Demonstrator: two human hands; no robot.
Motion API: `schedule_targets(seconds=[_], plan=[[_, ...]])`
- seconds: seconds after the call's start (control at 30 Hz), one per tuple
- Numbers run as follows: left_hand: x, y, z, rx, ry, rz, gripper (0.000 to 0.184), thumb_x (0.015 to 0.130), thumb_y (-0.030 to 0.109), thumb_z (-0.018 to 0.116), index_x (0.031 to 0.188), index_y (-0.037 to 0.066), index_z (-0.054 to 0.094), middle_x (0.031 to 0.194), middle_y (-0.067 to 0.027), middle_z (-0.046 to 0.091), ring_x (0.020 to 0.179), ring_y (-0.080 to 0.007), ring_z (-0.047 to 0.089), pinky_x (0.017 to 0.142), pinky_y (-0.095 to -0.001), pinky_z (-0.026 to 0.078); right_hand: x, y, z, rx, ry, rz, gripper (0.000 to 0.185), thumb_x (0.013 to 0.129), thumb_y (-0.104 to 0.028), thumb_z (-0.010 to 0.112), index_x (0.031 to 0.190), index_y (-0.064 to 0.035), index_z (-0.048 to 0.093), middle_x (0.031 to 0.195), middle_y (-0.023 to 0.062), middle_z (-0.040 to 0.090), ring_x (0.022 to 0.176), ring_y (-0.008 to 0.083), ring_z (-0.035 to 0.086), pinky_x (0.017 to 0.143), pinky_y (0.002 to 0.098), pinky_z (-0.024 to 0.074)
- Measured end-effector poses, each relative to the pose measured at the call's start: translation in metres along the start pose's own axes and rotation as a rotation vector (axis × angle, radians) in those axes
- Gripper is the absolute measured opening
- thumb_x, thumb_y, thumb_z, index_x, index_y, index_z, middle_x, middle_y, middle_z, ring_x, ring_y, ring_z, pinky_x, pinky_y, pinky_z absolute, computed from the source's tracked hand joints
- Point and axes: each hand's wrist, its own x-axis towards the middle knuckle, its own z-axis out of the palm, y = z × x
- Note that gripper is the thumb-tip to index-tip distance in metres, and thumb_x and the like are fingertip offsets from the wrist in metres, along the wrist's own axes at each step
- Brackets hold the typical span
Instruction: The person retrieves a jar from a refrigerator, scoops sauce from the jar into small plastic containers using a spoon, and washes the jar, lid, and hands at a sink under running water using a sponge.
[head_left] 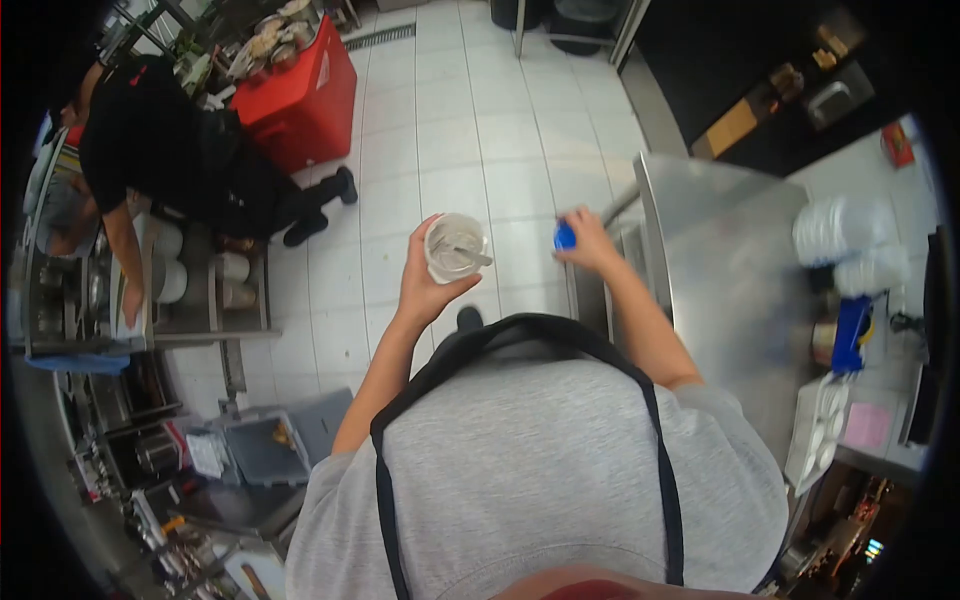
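Note:
My left hand (428, 290) is wrapped round a clear plastic container (440, 262) with an open top, held out in front of my chest. Inside it stands a spoon (465, 252), its handle leaning over the rim toward the right. What else the container holds is hard to make out. To the right, my right hand (592, 243) grips a small round blue lid (565, 235) between thumb and fingers. The two hands are apart, both above the tiled floor.
A steel counter (715, 260) runs along my right, with stacked white containers (845, 230) beyond it. At left a person in black (160, 130) leans over a shelf unit (200, 320). A red cooler box (300, 100) stands behind them. A grey open bin (265, 450) lies at lower left.

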Motion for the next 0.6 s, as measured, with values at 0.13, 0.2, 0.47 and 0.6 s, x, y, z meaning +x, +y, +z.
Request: schedule_targets(seconds=[0.13,0.2,0.47,0.6], plan=[[0.115,-0.014,-0.056,0.034,0.053,0.017,0.092,0.058,0.01,0.082,0.132,0.003,0.028,0.121,-0.0102,0.046,0.115,-0.0204,0.045,0.098,-0.0328,0.037,0.019,0.107,0.063,0.043,-0.197,0.413,0.072,0.044,-0.039,0.079,0.107,-0.0115,0.058,0.109,0.0174,0.052,0.102,0.0351,0.051,0.088,0.0407,0.0442],[0.176,-0.028,-0.074,0.113,0.029,0.04,0.094,0.058,0.012,0.083,0.133,0.004,0.027,0.121,-0.0104,0.046,0.115,-0.0209,0.046,0.098,-0.0331,0.037,0.012,0.135,0.072,0.088,-0.259,0.741,0.078,0.045,-0.037,0.076,0.113,-0.0058,0.054,0.113,0.0197,0.051,0.105,0.0347,0.052,0.087,0.0415,0.046],[0.402,-0.088,-0.105,0.077,-0.012,-0.004,0.095,0.057,0.015,0.083,0.133,0.004,0.028,0.124,-0.0121,0.044,0.117,-0.0232,0.045,0.098,-0.0342,0.038,0.088,0.21,0.105,0.155,-0.723,0.978,0.082,0.051,-0.049,0.076,0.117,-0.007,0.051,0.118,0.0204,0.051,0.11,0.0347,0.051,0.089,0.0433,0.0446],[0.513,-0.097,-0.133,0.068,0.039,-0.01,0.095,0.057,0.015,0.084,0.133,0.004,0.028,0.123,-0.0128,0.045,0.115,-0.0231,0.046,0.098,-0.0343,0.037,0.291,0.249,0.091,0.095,-0.81,0.831,0.081,0.055,-0.055,0.075,0.116,-0.0082,0.052,0.119,0.0202,0.051,0.112,0.0342,0.049,0.091,0.0436,0.0429]])
